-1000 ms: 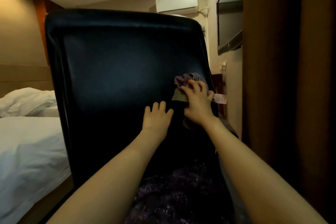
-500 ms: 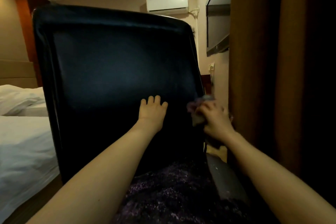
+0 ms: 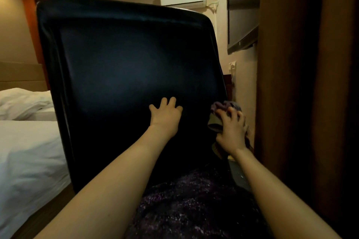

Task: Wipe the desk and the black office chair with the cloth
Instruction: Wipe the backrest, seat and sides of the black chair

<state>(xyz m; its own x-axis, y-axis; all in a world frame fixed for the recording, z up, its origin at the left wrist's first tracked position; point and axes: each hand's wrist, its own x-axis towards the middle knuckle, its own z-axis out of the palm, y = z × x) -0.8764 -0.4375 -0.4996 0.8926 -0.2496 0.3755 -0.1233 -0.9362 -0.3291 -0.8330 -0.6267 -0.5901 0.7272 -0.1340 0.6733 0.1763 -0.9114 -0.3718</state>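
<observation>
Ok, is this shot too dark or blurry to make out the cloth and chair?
Head view: dim warm light; the black office chair shows only a faint sheen, its lower back lost in shadow. Head view: the cloth gripped by the right hand looks murky; the left hand reads clearly.

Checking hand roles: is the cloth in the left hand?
No, the right hand grips the cloth at the edge of the chair; the left hand rests flat on it.
</observation>
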